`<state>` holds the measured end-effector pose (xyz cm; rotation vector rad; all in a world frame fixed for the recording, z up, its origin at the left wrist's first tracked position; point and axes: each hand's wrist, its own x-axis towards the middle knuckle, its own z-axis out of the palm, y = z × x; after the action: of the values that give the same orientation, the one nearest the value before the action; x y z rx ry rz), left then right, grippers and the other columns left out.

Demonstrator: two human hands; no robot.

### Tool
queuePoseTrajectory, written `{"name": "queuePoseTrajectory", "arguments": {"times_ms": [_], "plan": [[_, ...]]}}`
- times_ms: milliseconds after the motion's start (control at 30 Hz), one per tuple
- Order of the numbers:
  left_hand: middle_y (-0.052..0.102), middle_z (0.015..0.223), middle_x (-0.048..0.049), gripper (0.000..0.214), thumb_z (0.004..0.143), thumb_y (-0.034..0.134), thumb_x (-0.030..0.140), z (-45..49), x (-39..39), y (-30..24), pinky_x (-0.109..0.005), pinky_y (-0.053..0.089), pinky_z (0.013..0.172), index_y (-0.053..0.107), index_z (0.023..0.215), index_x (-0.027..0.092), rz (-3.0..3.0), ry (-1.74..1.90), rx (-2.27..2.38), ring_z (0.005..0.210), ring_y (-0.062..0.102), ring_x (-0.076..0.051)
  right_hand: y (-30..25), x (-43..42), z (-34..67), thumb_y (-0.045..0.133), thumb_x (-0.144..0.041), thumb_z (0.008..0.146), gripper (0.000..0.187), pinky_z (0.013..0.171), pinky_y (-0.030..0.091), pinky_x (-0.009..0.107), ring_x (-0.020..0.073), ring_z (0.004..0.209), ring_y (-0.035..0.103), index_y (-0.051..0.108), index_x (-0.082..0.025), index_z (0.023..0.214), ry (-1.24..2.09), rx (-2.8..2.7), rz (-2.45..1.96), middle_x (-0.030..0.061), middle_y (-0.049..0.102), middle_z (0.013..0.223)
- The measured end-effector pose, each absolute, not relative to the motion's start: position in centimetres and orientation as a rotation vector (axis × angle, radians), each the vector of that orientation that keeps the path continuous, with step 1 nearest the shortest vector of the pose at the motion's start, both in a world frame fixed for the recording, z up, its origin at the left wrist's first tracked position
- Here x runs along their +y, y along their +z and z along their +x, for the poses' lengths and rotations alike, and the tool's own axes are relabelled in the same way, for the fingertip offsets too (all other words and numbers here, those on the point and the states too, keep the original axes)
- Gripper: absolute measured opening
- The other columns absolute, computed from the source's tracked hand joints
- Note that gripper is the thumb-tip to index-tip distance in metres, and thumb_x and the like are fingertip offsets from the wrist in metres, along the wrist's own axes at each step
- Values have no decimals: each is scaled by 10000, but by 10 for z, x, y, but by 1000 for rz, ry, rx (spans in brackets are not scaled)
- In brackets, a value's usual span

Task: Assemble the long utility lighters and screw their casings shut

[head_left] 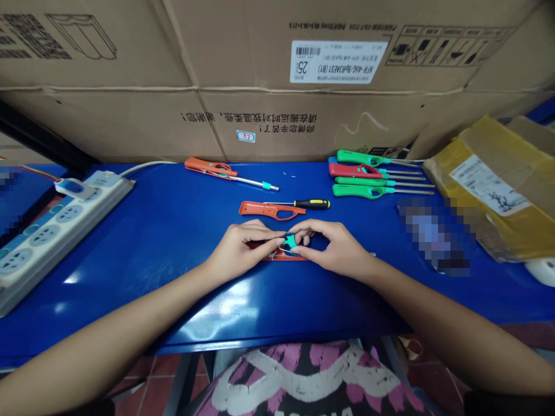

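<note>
Left hand and right hand are pinching a small teal plastic piece between them, equally near, above a red-orange plastic lighter shell lying left to right on the blue tabletop.

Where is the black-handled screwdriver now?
Head view, centre: the screwdriver lies on the blue table just beyond the right hand, beside the orange lighter shell.
</note>
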<state>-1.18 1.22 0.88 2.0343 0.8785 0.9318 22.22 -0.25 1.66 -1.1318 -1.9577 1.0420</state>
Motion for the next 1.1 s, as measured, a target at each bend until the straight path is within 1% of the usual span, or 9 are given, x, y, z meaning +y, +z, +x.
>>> {"name": "queuePoseTrajectory", "arguments": {"times_ms": [167,367,533,733,933,1000,1100], "plan": [[758,793,-69,239,945,655,274,-10,10,11,-275,526,650,788,1126,191,2061,932,881,711,654,-159,17,-2,222,723,-228,822,169,732,568,278,138,750,665,722,-197,988,1112,-1944,-1111,4,715,818],[762,778,-59,229,954,657,341,-10,9,12,-273,527,643,806,1075,216,2021,910,920,699,653,-159,18,-3,222,733,-244,822,155,717,564,273,135,729,656,726,-197,969,1076,-1949,-1112,3,710,798],[777,820,-71,247,956,658,356,-11,9,12,-280,541,651,799,1099,212,1980,873,926,713,664,-164,20,-4,220,733,-248,823,146,708,566,275,136,732,655,726,-204,962,1109,-1912,-1139,2,710,805],[798,910,-83,234,951,665,323,-13,9,8,-285,561,677,796,1109,211,1963,852,936,773,702,-181,18,-4,221,731,-248,826,161,708,564,277,135,724,651,734,-196,978,1114,-1909,-1111,4,709,795],[800,907,-71,211,952,663,304,-13,9,7,-276,554,657,803,1084,217,1986,864,946,742,700,-171,16,-4,222,727,-244,829,160,691,543,273,131,707,638,742,-186,977,1129,-1952,-1094,5,709,785],[801,912,-64,200,953,662,291,-13,10,8,-279,555,672,803,1080,227,2012,888,911,744,692,-167,16,-4,222,729,-249,826,161,686,541,266,129,710,641,742,-178,970,1149,-1938,-1092,7,709,782],[800,940,-56,172,935,688,261,-14,12,8,-295,559,753,807,1058,242,2070,919,859,801,700,-171,16,-4,221,731,-255,822,163,691,546,264,130,713,647,744,-177,964,1165,-1921,-1097,9,710,780]]}}
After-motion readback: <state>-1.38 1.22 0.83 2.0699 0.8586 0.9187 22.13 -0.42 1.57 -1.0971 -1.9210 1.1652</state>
